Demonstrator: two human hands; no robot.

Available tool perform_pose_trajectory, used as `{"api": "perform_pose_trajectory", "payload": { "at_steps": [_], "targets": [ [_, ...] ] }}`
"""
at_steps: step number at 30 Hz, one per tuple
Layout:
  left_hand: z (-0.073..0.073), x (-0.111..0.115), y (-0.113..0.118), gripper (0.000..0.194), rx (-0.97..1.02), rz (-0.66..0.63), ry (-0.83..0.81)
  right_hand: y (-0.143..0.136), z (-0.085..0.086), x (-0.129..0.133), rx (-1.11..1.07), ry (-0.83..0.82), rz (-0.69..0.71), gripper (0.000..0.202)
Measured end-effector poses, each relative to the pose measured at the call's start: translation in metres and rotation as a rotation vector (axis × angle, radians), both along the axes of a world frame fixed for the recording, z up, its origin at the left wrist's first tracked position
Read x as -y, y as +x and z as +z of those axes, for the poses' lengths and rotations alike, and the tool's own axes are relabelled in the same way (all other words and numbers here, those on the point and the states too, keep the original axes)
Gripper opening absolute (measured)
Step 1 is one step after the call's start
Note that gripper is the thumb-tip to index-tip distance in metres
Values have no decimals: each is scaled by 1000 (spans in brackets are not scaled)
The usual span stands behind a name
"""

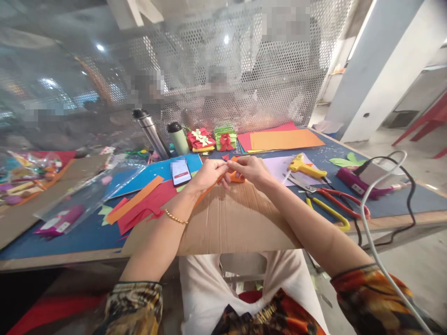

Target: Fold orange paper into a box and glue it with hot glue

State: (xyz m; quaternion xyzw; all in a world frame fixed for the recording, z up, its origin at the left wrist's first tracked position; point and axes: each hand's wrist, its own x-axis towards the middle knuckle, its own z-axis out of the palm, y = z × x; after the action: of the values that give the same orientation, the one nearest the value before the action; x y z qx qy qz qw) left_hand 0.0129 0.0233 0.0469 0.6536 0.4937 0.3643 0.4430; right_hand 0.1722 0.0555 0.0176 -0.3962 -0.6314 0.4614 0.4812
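My left hand (211, 173) and my right hand (248, 168) meet above the front of a brown cardboard sheet (230, 218). Between them is a piece of orange paper (238, 177), pinched by the fingers of both hands. Part of the paper is hidden behind the hands, and an orange edge trails below my left wrist. Just left of my left hand lies a lit phone (180, 171). Red paper pieces (148, 204) and an orange strip (136, 199) are spread beside the cardboard.
To the right lie a yellow glue gun (307, 167), red-handled scissors (340, 194) and a yellow-handled tool (328, 213). Cables hang over the right edge. Paper gift boxes (201, 139), a flask (152, 135), a green bottle (178, 138) and orange sheets (286, 140) stand or lie behind.
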Motion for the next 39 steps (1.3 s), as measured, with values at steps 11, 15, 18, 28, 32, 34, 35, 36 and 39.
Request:
{"api": "perform_pose_trajectory", "payload": {
  "at_steps": [11,15,18,28,32,34,35,36,39],
  "targets": [
    [-5,-3,-10,17,43,-86,-152,11,0,-15,-291,165,-222,37],
    [-6,-4,-7,19,91,-63,-83,7,0,-10,-333,115,-105,41],
    [-6,-3,-3,21,111,-55,-45,1,-1,-3,-250,130,-50,41],
    [-10,-6,-15,24,-27,-148,-99,34,10,-28,-460,313,-496,29],
    [-18,-24,-25,23,-233,109,-18,65,17,-45,-625,306,-648,28],
    [-23,-34,-30,22,-244,219,65,72,19,-45,-558,234,-569,25],
    [-25,-38,-32,20,-254,260,94,71,19,-43,-490,182,-508,22],
    [-27,-41,-34,18,-264,289,112,69,19,-40,-404,129,-442,18],
    [-34,-46,-35,31,-281,298,107,58,15,-30,-53,10,-274,14]
  ]
}}
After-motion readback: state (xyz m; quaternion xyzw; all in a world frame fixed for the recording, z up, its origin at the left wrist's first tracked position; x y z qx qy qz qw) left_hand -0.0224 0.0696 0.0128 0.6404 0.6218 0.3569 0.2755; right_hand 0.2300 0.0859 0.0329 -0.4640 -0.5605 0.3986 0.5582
